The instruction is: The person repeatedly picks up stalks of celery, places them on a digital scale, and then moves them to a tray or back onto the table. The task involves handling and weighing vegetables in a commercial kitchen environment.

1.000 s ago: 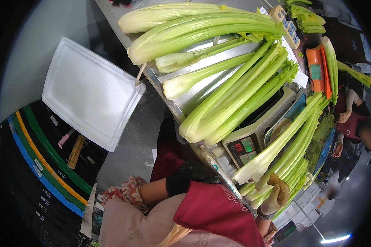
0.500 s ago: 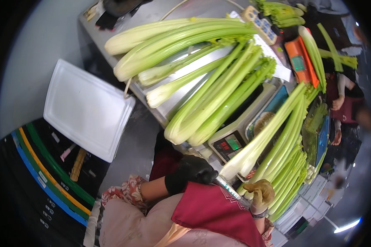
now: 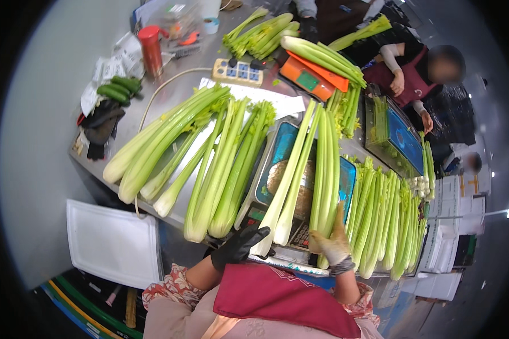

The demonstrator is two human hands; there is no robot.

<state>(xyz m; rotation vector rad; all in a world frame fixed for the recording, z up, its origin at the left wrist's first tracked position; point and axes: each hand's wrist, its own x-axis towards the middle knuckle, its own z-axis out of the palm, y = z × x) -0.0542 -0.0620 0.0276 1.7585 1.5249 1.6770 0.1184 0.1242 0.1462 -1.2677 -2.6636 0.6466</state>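
Observation:
My left hand, in a black glove, cups the pale butt of a celery bunch, with dark fingertips showing past its lower end. That bunch lies slanted across a scale with a blue tray. My right hand, in a light glove, is closed round the lower end of another celery bunch, thumb pointing up along its side. This second bunch lies upright in view beside the first, over the scale's right part. A white printed strip runs along the scale's near edge.
More celery lies left of the scale, and a row of celery stands to the right. Beyond are an orange scale, a power strip, cucumbers and a red-lidded jar. A co-worker stands at the far right.
My view has turned, so the table now appears more upright. My right hand has moved up from near my apron onto a celery bunch; my left hand has come to the other bunch's butt.

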